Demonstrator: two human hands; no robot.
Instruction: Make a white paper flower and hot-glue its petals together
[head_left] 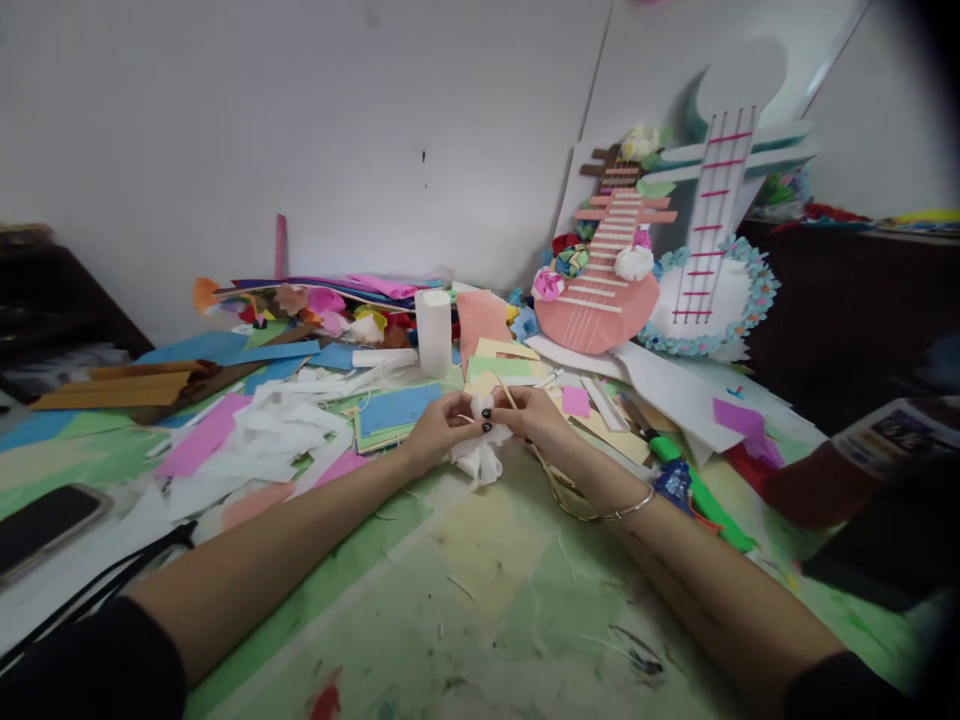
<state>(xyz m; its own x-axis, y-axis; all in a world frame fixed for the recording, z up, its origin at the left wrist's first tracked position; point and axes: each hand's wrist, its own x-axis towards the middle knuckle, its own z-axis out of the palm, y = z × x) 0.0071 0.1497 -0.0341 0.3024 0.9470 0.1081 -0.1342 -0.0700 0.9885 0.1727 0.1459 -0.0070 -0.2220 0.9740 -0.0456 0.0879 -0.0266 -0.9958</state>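
Note:
My left hand (441, 430) and my right hand (537, 420) meet above the middle of the table. Their thumbs and fingers pinch a crumpled white paper flower (478, 462), whose ruffled end hangs below the fingertips. A slim gold-coloured pair of scissors (561, 492) also rests in my right hand: a thin tip pokes out above the fingers, and looped handles show below the palm near the bracelet. The fingers hide the middle of the flower and of the scissors.
White paper scraps (262, 440) lie on the left, near a phone (49, 525). A white roll (433, 332) stands behind my hands. Decorated cardboard instruments, one pink (600, 310) and one white (712, 200), lean at the wall. A green glue gun or cutter-like tool (701, 500) lies right.

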